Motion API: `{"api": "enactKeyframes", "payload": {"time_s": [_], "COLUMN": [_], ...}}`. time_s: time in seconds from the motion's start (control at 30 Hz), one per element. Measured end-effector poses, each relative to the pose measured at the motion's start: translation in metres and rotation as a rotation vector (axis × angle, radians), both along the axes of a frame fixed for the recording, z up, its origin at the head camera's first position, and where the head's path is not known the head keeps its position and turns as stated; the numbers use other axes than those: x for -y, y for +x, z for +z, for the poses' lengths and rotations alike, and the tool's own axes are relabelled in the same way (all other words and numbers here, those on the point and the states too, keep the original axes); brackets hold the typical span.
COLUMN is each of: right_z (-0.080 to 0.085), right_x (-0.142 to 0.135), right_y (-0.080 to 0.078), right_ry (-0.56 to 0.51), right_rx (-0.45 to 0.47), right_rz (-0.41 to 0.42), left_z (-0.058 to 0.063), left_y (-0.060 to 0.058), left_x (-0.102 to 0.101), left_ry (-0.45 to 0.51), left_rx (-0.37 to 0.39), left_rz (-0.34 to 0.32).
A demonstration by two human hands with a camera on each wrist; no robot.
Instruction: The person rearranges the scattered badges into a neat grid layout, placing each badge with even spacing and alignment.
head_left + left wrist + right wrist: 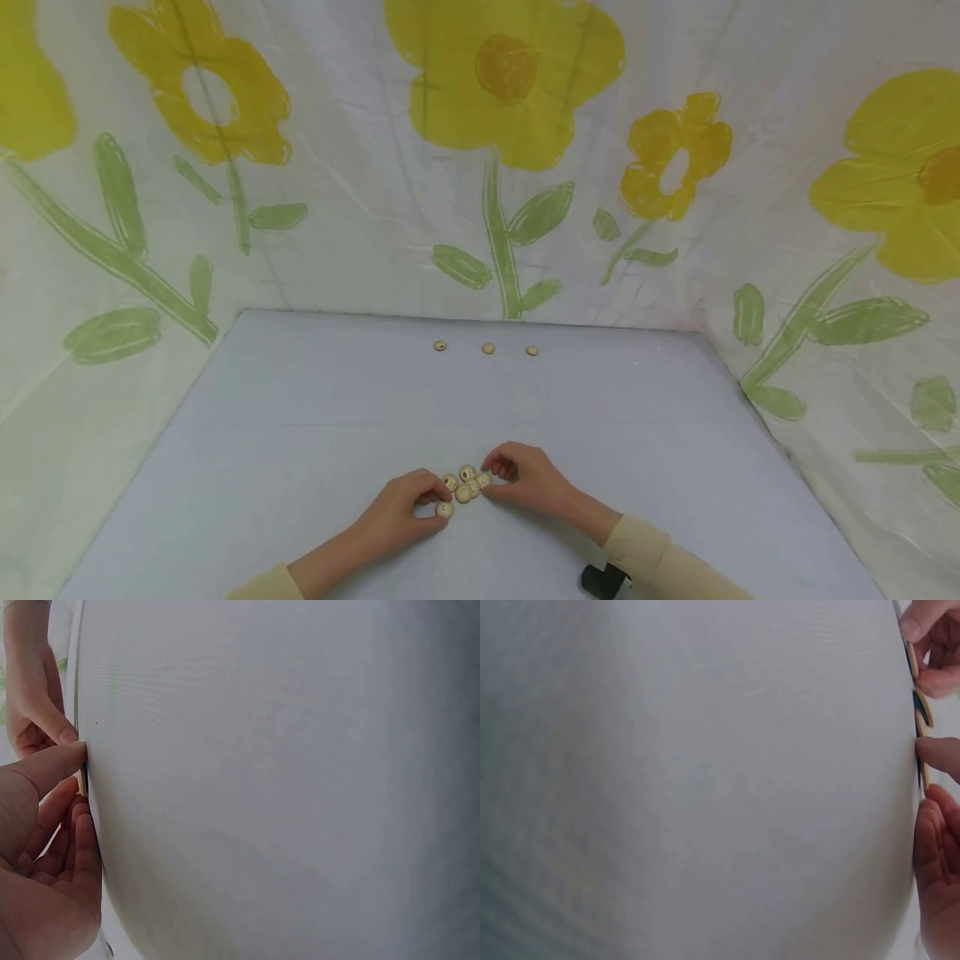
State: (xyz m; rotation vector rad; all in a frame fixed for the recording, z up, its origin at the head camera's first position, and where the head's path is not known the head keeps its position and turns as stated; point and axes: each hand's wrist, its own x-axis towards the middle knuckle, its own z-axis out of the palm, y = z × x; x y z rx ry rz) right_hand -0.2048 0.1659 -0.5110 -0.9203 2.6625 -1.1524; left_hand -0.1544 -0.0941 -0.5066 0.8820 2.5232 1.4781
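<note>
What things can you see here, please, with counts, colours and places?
Table: one, pale grey, centre
Far discs: three, tan, far table edge
Near discs: six, tan, near table side
Backdrop: sheet count unclear, whitish, around the table
Flowers: five, yellow, on the backdrop
Leaves and stems: several, green, on the backdrop
Dark object: one, black, bottom of head view
Sleeves: two, cream, bottom of head view
Left hand: one, pinching the leftmost near disc
Right hand: one, holding the rightmost near disc
</note>
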Motion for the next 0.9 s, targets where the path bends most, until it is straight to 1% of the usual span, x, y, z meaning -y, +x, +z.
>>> {"api": "enactKeyframes", "payload": {"time_s": [0.3, 0.73, 0.9], "right_z": [0.0024, 0.0037, 0.0053], "right_x": [0.0008, 0.0026, 0.0015], "right_y": [-0.0004, 0.0009, 0.0018], "right_ry": [0.005, 0.009, 0.005], "right_rx": [0.015, -0.097, -0.111], "right_rz": [0.004, 0.06, 0.057], "left_z": [0.0008, -0.0011, -0.0006], "left_y": [-0.0003, -0.001, -0.0008], "left_x": [0.0, 0.0012, 0.001], "left_ry": [-0.004, 0.001, 0.002], "left_rx": [-0.004, -0.001, 0.002], "left_rz": [-0.005, -0.009, -0.012]}}
